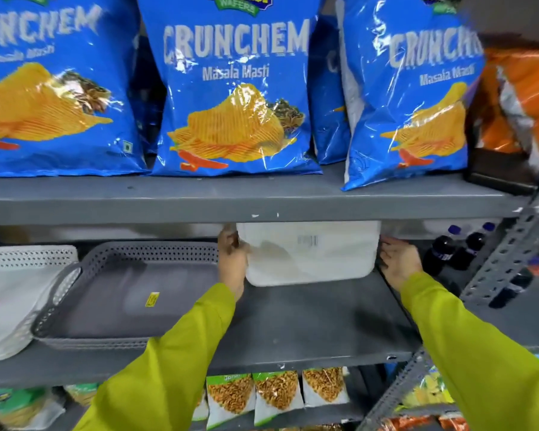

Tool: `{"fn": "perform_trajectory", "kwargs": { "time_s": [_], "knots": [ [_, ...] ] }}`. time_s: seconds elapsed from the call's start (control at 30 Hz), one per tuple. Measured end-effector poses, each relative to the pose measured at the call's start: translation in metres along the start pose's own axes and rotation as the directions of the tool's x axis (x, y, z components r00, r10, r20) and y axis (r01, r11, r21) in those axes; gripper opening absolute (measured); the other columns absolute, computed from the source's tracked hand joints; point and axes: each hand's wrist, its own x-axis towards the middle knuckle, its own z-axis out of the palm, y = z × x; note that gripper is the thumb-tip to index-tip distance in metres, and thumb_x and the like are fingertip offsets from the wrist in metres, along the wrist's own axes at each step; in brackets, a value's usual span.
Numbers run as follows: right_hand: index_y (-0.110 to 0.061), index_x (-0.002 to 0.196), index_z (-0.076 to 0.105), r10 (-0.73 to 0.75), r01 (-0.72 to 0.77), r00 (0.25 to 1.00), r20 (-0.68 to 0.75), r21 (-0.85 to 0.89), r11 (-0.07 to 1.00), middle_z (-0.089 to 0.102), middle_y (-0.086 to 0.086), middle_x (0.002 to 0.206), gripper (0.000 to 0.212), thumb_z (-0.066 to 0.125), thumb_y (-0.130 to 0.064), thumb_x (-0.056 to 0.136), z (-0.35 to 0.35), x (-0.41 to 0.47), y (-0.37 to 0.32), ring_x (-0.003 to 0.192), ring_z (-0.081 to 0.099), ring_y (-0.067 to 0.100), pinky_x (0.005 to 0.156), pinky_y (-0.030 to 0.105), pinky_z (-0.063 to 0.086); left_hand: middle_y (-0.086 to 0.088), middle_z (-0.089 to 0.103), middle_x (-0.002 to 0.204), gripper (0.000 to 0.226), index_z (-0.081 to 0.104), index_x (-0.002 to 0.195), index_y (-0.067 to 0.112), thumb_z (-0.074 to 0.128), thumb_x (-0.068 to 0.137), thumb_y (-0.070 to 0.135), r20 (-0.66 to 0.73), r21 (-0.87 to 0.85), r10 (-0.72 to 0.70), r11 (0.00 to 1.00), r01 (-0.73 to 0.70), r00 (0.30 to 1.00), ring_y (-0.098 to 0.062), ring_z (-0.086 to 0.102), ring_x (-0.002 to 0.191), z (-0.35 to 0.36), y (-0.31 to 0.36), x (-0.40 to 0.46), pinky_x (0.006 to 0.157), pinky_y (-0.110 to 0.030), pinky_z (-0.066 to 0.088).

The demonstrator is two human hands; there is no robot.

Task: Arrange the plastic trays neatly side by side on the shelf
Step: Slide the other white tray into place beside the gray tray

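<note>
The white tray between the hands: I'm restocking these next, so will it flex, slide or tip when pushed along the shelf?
The white tray looks like moulded plastic holding its shape, so probably stiff. It appears empty, so likely light. Tilted up on its edge on the smooth grey shelf, it could slide or drop flat if the left hand lets go.

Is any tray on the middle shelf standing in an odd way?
Yes. The white plastic tray stands tilted on edge, bottom outward, with the left hand on it, while the grey perforated plastic tray lies flat.

Two arms in long, loose yellow-green sleeves, hands bare.
</note>
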Motion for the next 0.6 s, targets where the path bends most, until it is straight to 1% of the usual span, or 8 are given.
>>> {"fn": "perform_trajectory", "kwargs": {
  "time_s": [0.07, 0.1, 0.13, 0.2, 0.3, 0.37, 0.47, 0.6],
  "knots": [
    [-0.018, 0.092, 0.06, 0.087, -0.084, 0.996, -0.019, 0.137, 0.987, 0.063, 0.002, 0.092, 0.023, 0.041, -0.031, 0.087, -0.001, -0.013, -0.01, 0.077, 0.06, 0.015, 0.068, 0.027, 0.042, -0.006, 0.059, 0.114, 0.029, 0.051, 0.12, 0.018, 0.043, 0.093, 0.013, -0.079, -0.162, -0.083, 0.984, 0.07, 0.993, -0.02, 0.055, 0.103, -0.004, -0.001, 0.004, 0.083, -0.023, 0.045],
    [-0.017, 0.093, 0.061, 0.126, -0.126, 0.992, 0.014, 0.183, 0.975, 0.069, 0.004, 0.092, 0.032, 0.043, -0.043, 0.087, -0.002, -0.015, -0.009, 0.081, 0.064, 0.019, 0.074, 0.033, 0.044, -0.005, 0.061, 0.121, 0.037, 0.055, 0.121, 0.015, 0.046, 0.093, 0.036, -0.051, -0.174, -0.132, 0.977, 0.122, 0.99, -0.021, 0.057, 0.11, -0.009, -0.007, 0.012, 0.092, -0.029, 0.046],
    [-0.014, 0.094, 0.062, 0.153, -0.157, 0.988, 0.037, 0.194, 0.968, 0.072, 0.01, 0.089, 0.041, 0.044, -0.051, 0.087, 0.0, -0.019, -0.008, 0.085, 0.067, 0.026, 0.08, 0.04, 0.045, -0.005, 0.062, 0.128, 0.064, 0.057, 0.125, 0.013, 0.052, 0.084, 0.06, -0.023, -0.111, -0.188, 0.976, 0.185, 0.982, -0.023, 0.058, 0.118, -0.015, -0.017, 0.02, 0.103, -0.038, 0.045],
    [-0.009, 0.1, 0.063, 0.187, -0.192, 0.981, 0.052, 0.126, 0.973, 0.073, 0.018, 0.088, 0.047, 0.047, -0.052, 0.088, 0.004, -0.025, 0.0, 0.09, 0.068, 0.034, 0.084, 0.048, 0.048, -0.006, 0.067, 0.126, 0.094, 0.06, 0.127, 0.014, 0.062, 0.06, 0.08, 0.025, 0.05, -0.28, 0.959, 0.278, 0.96, -0.024, 0.063, 0.115, -0.027, -0.04, 0.03, 0.103, -0.044, 0.047],
    [-0.01, 0.103, 0.069, 0.161, -0.163, 0.985, 0.06, 0.034, 0.986, 0.075, 0.012, 0.097, 0.038, 0.056, -0.042, 0.086, 0.005, -0.031, 0.014, 0.082, 0.071, 0.029, 0.08, 0.041, 0.052, -0.013, 0.07, 0.113, 0.072, 0.06, 0.12, 0.003, 0.072, 0.061, 0.04, 0.004, 0.335, -0.268, 0.908, 0.252, 0.963, -0.028, 0.067, 0.1, -0.03, -0.03, 0.003, 0.09, -0.042, 0.054],
    [-0.007, 0.1, 0.068, 0.14, -0.14, 0.99, -0.011, 0.045, 0.989, 0.074, 0.011, 0.095, 0.032, 0.064, -0.033, 0.082, 0.004, -0.032, 0.023, 0.077, 0.069, 0.027, 0.072, 0.037, 0.055, -0.019, 0.068, 0.115, 0.059, 0.058, 0.118, 0.004, 0.062, 0.06, 0.016, 0.047, 0.46, -0.273, 0.86, 0.222, 0.961, -0.034, 0.066, 0.103, -0.034, -0.035, -0.006, 0.091, -0.046, 0.055],
    [0.002, 0.093, 0.068, 0.095, -0.106, 0.972, -0.216, -0.038, 0.994, 0.074, 0.014, 0.078, 0.026, 0.073, -0.012, 0.072, -0.005, -0.027, 0.034, 0.055, 0.069, 0.02, 0.053, 0.031, 0.058, -0.019, 0.066, 0.117, 0.059, 0.056, 0.12, 0.007, 0.05, 0.061, 0.012, 0.047, 0.634, -0.263, 0.754, 0.175, 0.964, -0.038, 0.062, 0.107, -0.033, -0.034, -0.018, 0.093, -0.049, 0.054],
    [-0.006, 0.098, 0.072, -0.016, -0.133, 0.946, -0.324, -0.431, 0.892, 0.075, 0.015, 0.09, 0.039, 0.077, -0.011, 0.06, -0.01, -0.011, 0.05, 0.077, 0.068, 0.027, 0.08, 0.037, 0.057, -0.019, 0.053, 0.135, 0.07, 0.036, 0.14, 0.001, 0.058, 0.074, 0.013, 0.071, 0.829, -0.304, 0.547, 0.113, 0.95, -0.039, 0.052, 0.124, -0.03, -0.021, -0.038, 0.101, -0.041, 0.048]
  ]
}}
